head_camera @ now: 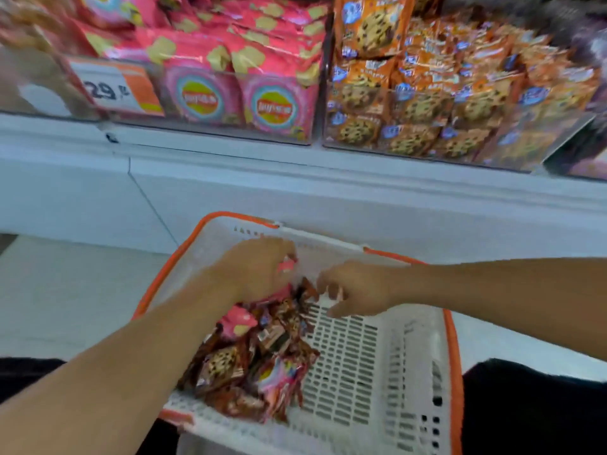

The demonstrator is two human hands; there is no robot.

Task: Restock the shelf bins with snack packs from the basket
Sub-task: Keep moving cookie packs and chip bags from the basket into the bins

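Observation:
A white basket with an orange rim (455, 362) sits low in front of me. A heap of brown cookie packs (223, 359) and pink snack packs (238, 321) fills its left half. My left hand (259, 267) is in the basket, fingers curled round a pink pack (286, 266). My right hand (356, 289) reaches in beside it, fingers curled down onto the heap's top; the blur hides whether it holds a pack. Above, the shelf holds a bin of pink packs (276, 106) and a bin of orange cookie packs (410, 103).
A white shelf ledge (295, 178) runs across between basket and bins. A price tag reading 29 (115, 90) hangs at the left bin front. Dark trouser legs (532, 408) flank the basket. Pale floor (65, 290) lies to the left.

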